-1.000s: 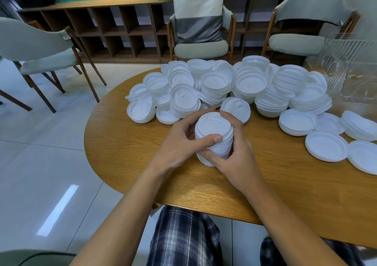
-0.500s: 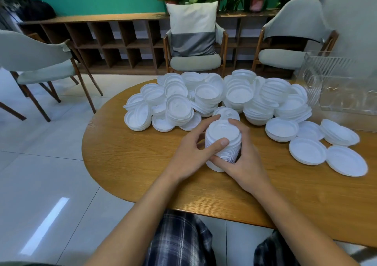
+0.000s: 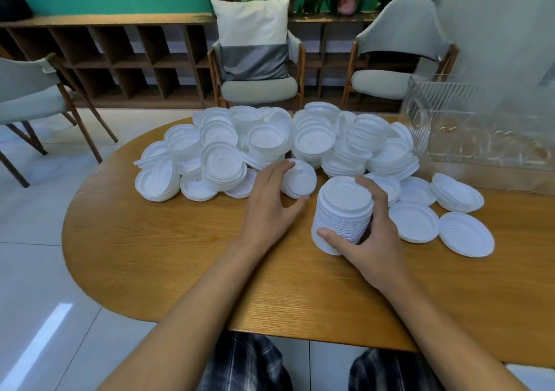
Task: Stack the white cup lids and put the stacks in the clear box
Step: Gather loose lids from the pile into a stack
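The oval wooden counter fills the middle of the frame. Across its far side, at centre, sprawls a big pile of white cup lids, many already nested in short stacks. The clear box stands at the upper right of the counter, just beside the pile. A tall stack of lids stands right of centre, tilted a little. The right hand grips it, its fingers curled round the far side and the thumb pressing the near base. The left hand is spread wide at centre, fingertips touching a small tilted stack at the pile's near edge. Flat lids lie at the right.
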`<state>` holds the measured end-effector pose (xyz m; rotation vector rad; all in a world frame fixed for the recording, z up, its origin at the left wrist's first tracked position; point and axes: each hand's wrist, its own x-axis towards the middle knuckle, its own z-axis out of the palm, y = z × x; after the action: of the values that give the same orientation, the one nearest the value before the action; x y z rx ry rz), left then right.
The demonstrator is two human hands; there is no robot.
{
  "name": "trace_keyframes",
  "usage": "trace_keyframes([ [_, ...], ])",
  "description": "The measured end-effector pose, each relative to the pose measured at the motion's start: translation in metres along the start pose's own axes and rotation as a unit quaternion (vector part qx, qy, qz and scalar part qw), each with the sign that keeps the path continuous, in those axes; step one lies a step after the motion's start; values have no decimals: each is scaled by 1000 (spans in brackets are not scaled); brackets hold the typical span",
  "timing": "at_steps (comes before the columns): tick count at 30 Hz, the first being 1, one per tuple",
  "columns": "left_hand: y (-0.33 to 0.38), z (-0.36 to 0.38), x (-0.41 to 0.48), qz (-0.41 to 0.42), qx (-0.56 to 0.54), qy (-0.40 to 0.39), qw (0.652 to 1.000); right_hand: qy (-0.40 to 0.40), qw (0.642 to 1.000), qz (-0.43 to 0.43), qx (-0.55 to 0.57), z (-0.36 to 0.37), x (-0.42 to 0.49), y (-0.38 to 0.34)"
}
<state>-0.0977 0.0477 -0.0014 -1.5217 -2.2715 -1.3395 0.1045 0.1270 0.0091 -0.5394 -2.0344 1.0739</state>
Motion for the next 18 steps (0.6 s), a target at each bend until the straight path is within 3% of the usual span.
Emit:
trace_keyframes([
  [9,-8,16,9,9,9,-4,1000,-1,1000,-4,16,1,1,6],
  [14,9,-6,-1,-94,-163,23,982,-3,1000,3,27,0,0,8],
  [18,30,-30,-4,-84,-324,-30,942,16,1000,4,26,0,-2,10],
])
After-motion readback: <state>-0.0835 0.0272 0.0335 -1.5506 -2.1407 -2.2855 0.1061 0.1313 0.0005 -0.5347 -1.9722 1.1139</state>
